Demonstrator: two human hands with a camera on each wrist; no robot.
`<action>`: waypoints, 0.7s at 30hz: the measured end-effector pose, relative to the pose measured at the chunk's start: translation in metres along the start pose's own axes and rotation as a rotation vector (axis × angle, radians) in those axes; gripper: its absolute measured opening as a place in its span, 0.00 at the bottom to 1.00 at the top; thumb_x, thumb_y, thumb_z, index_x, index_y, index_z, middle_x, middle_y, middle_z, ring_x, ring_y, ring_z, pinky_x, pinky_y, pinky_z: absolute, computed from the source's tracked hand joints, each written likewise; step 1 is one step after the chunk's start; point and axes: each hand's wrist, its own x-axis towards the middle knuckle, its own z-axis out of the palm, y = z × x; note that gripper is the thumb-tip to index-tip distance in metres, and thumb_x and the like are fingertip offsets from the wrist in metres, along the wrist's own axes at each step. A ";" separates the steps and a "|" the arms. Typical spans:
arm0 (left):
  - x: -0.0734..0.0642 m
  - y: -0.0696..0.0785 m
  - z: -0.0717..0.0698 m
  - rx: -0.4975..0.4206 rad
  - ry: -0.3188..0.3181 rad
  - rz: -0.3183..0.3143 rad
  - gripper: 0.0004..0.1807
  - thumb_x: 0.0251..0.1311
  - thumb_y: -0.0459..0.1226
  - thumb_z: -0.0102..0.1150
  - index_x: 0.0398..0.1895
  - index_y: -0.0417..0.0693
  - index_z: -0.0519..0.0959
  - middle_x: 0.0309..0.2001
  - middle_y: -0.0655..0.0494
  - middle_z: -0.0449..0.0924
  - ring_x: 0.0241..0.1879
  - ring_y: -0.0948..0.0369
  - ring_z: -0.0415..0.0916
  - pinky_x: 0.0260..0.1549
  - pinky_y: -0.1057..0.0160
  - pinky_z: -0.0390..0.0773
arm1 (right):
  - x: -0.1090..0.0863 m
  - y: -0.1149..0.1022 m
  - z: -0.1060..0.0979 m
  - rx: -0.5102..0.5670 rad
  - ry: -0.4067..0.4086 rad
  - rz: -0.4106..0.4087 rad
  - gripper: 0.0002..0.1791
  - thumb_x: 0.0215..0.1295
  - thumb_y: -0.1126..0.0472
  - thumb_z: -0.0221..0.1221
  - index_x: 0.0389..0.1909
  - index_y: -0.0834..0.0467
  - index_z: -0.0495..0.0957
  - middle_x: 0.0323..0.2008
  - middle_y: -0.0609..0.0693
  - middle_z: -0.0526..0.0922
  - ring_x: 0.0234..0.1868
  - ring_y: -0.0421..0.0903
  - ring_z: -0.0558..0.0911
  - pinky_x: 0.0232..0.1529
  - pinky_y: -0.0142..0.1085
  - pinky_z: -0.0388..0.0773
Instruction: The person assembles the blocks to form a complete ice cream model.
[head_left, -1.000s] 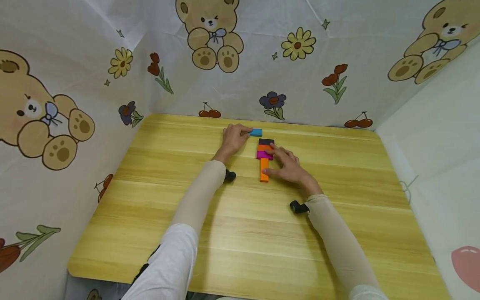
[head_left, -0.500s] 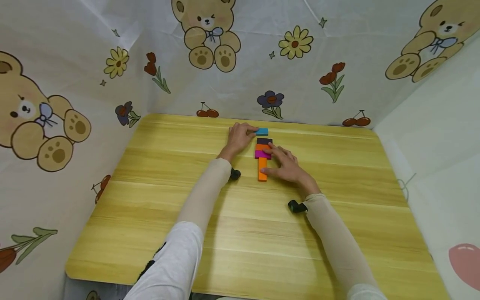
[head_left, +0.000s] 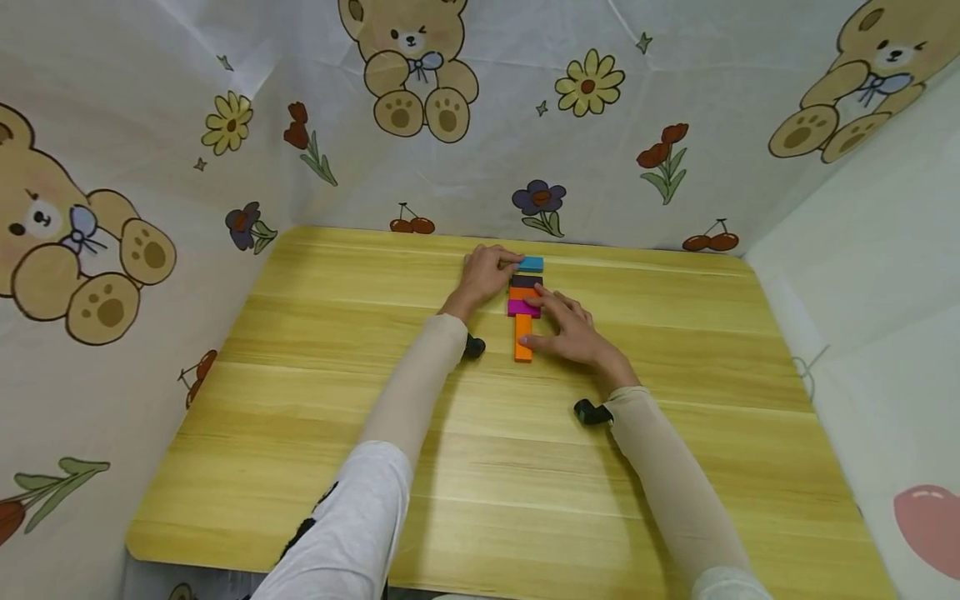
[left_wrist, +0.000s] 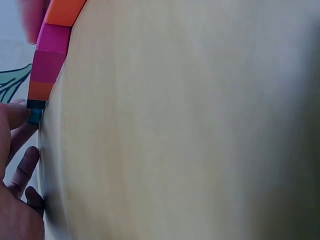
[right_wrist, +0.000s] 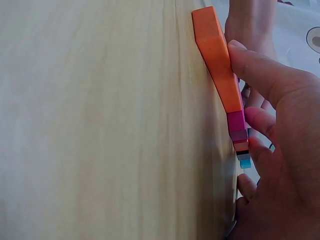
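Note:
In the head view, a blue block (head_left: 532,264) lies near the table's far edge, and my left hand (head_left: 483,277) pinches its left end between thumb and fingers. Just below it, slightly apart, are a black block (head_left: 527,282), an orange block (head_left: 521,293) and a magenta block (head_left: 522,308), lying crosswise against each other. A lengthwise orange block (head_left: 522,325) extends from the magenta one toward me. My right hand (head_left: 576,335) rests along the right side, its thumb touching the lengthwise block (right_wrist: 215,60) and its fingers on the upper blocks; these fingers are fairly straight.
The wooden table (head_left: 480,500) has rounded corners. A cloth backdrop (head_left: 510,158) printed with bears and flowers rises behind its far edge. A black wrist camera (head_left: 592,412) sits at the right wrist, another (head_left: 474,347) at the left.
My left hand has slid the blue block to the right, so that it now lies above the black block. The right hand has stayed on the other blocks. The head view has shifted slightly.

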 end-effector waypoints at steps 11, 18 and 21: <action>-0.005 0.005 -0.007 0.004 -0.006 -0.023 0.15 0.78 0.44 0.61 0.61 0.64 0.89 0.64 0.60 0.88 0.62 0.53 0.74 0.65 0.50 0.68 | 0.003 0.003 0.002 0.010 -0.016 0.001 0.45 0.68 0.33 0.67 0.83 0.36 0.64 0.89 0.35 0.43 0.89 0.60 0.41 0.81 0.66 0.37; -0.008 0.004 -0.007 -0.015 -0.007 -0.021 0.15 0.78 0.44 0.60 0.61 0.62 0.89 0.64 0.58 0.88 0.66 0.52 0.74 0.73 0.47 0.66 | 0.003 0.002 0.001 0.012 -0.015 -0.002 0.45 0.68 0.33 0.67 0.83 0.35 0.63 0.90 0.37 0.43 0.89 0.59 0.41 0.80 0.66 0.38; -0.009 0.000 -0.006 -0.031 -0.012 -0.025 0.15 0.78 0.44 0.60 0.61 0.63 0.89 0.64 0.59 0.88 0.66 0.53 0.75 0.76 0.49 0.64 | 0.002 0.002 0.001 0.011 -0.016 0.001 0.45 0.68 0.33 0.67 0.83 0.36 0.63 0.90 0.36 0.43 0.89 0.59 0.41 0.80 0.66 0.37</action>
